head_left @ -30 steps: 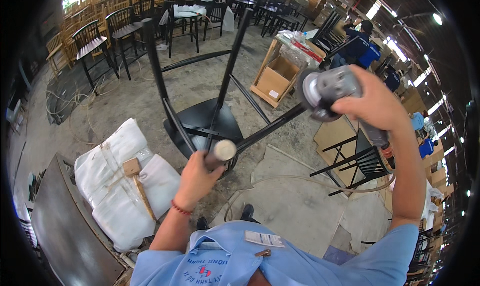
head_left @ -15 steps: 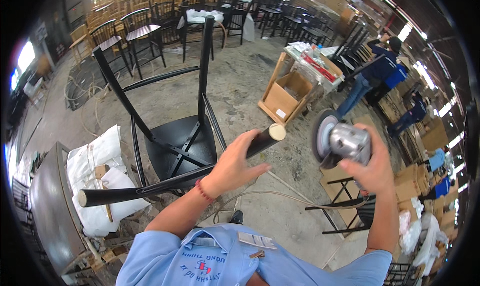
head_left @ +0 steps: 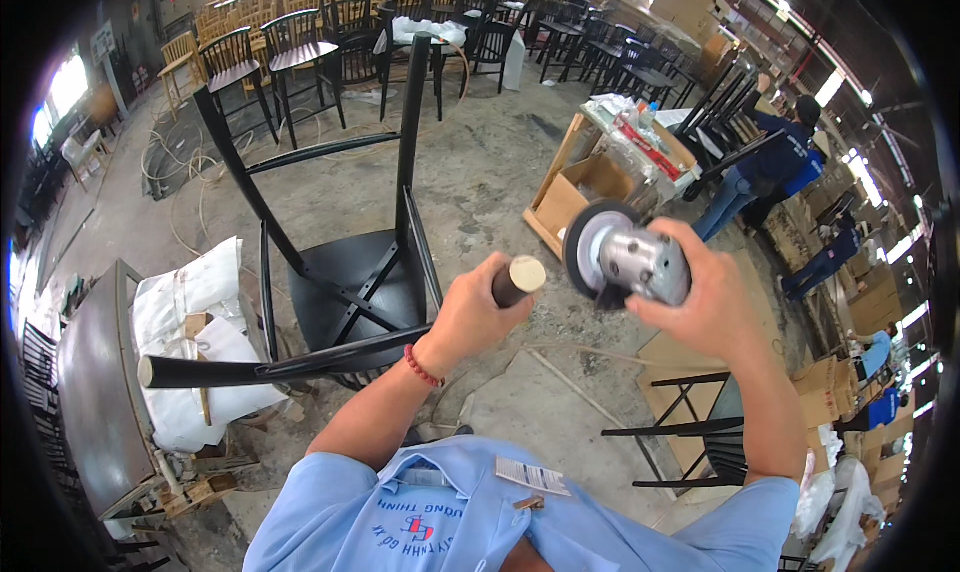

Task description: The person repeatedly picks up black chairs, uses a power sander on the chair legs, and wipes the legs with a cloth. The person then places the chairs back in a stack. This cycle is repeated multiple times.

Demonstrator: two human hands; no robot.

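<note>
A black chair (head_left: 397, 290) is turned with its underside and cross braces toward me, its legs sticking up and out. My left hand (head_left: 466, 314) is wrapped round one chair leg (head_left: 526, 274) close to its pale, bare end face. My right hand (head_left: 708, 297) grips a silver disc sander (head_left: 645, 265), a handheld power tool with a dark-rimmed round pad facing left. The pad is just right of the gripped leg's end, apart from it. Another leg (head_left: 215, 374) with a pale end points left, low in front of me.
At left, white sheets (head_left: 185, 292) lie beside a dark panel (head_left: 100, 372). A worktable (head_left: 590, 122) stands ahead with a cardboard box (head_left: 570, 194) under it. Several co-workers (head_left: 775, 162) are at right. Another dark chair (head_left: 725, 437) sits low right. A hose (head_left: 590, 351) trails over the floor.
My left hand has closed round the chair leg from a looser, spread pose. The sander has moved left, closer to that leg's end.
</note>
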